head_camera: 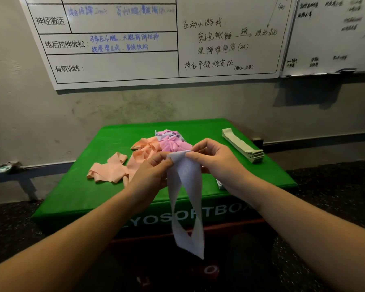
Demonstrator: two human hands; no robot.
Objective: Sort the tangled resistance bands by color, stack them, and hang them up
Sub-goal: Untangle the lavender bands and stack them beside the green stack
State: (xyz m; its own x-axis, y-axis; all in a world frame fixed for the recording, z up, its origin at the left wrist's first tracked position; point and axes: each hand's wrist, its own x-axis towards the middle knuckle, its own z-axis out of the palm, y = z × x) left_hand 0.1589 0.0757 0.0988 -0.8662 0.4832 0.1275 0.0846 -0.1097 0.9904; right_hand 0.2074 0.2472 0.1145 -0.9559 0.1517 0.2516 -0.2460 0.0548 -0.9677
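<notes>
pinched by both hands, lavender band [185,199] dangles.

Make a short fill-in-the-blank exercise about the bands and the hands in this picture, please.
1. Both hands, left hand and right hand, pinch one band whose colour is pale ____.
2. The neat stack of grey-green bands lies on the ____ side of the green box.
3. The loose bands nearest the left hand are ____.

Missing words: lavender; right; peach

Pinching the top of a lavender band [185,186] between left hand [154,171] and right hand [213,159], loop hanging twisted before the green box [89,199]; peach bands [118,167], pink bands [173,144], stacked sage bands [244,147] lying behind.
</notes>
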